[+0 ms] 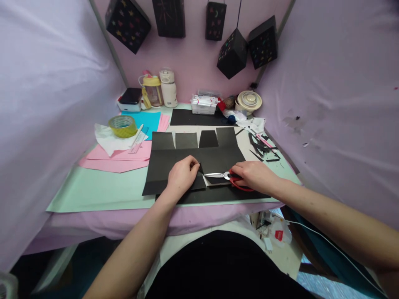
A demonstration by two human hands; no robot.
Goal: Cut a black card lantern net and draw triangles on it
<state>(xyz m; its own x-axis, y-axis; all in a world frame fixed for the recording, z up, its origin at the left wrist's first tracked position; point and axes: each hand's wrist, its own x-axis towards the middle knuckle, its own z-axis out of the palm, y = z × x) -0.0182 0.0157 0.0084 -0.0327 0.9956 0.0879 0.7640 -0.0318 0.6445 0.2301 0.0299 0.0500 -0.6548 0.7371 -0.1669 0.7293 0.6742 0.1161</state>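
Note:
A sheet of black paper (pixel 174 160) with notched flaps along its far and near edges lies in front of me. My right hand (pixel 254 174) grips red-handled scissors (pixel 218 175), whose silver blades look nearly closed and point left at a notch in the near edge. Just left of the blade tips, my left hand (pixel 184 174) rests over the sheet, thumb and forefinger pinched on a thin black paper strip (pixel 201 168). Under the near edge another black sheet (pixel 183 198) shows.
Pink paper (pixel 118 164), blue paper (pixel 156 118) and a tape roll (pixel 122 126) lie at left. Black scraps (pixel 262 147) and a pink pen (pixel 264 141) are at right. Bottles (pixel 168 91) and a pen box (pixel 204 104) stand behind. Several black paper boxes (pixel 232 54) hang above.

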